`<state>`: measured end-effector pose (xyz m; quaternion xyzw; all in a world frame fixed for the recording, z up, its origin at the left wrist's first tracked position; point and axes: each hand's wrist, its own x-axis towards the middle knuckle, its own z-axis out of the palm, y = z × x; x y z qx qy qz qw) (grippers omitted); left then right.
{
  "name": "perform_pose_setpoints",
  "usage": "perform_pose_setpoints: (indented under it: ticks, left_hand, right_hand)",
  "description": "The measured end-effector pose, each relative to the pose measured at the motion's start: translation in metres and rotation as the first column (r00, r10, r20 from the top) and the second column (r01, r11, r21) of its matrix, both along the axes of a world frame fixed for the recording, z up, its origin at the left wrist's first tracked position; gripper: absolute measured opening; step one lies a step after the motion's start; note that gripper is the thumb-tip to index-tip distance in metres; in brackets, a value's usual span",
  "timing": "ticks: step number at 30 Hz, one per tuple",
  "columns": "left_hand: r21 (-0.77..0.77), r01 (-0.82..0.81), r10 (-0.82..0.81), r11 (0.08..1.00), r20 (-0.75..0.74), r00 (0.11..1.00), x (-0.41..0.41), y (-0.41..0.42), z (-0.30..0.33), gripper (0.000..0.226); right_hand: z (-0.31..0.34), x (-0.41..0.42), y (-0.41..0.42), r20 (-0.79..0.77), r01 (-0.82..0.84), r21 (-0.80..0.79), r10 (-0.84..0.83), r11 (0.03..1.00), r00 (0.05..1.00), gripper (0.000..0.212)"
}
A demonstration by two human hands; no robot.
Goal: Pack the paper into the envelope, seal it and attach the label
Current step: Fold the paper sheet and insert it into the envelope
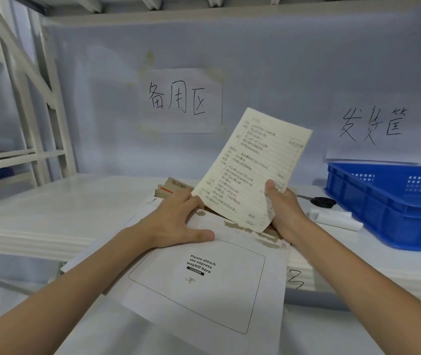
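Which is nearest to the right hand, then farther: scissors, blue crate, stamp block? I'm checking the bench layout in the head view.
From the right hand:
1. Scissors, just to its right.
2. Stamp block, to its left behind the left hand.
3. Blue crate, far right.

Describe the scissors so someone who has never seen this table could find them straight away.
Start at the big blue plastic crate on the right of the white table. Just off its near left corner, beyond the right hand, lie the black-handled scissors, flat on the table. Their dark looped handles set them apart from the white paper roll lying nearer.
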<state>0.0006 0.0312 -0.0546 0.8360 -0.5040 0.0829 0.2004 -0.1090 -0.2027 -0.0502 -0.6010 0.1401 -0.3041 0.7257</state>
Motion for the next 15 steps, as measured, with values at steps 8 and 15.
perform_pose_setpoints:
  ticks: [8,15]
  left_hand:
    - [-0.06,0.045,-0.043,0.997,0.038,0.998,0.0004,-0.0003,-0.0024,0.044]
    - [-0.056,0.036,-0.034,0.998,0.051,0.998,-0.0004,-0.0002,-0.0011,0.046]
  right_hand:
    - [0.0026,0.0015,-0.0046,0.037,0.074,0.102,-0.078,0.992,0.996,0.03]
    - [0.0032,-0.0056,0.0045,-0.004,0.046,-0.117,-0.047,0.992,0.999,0.022]
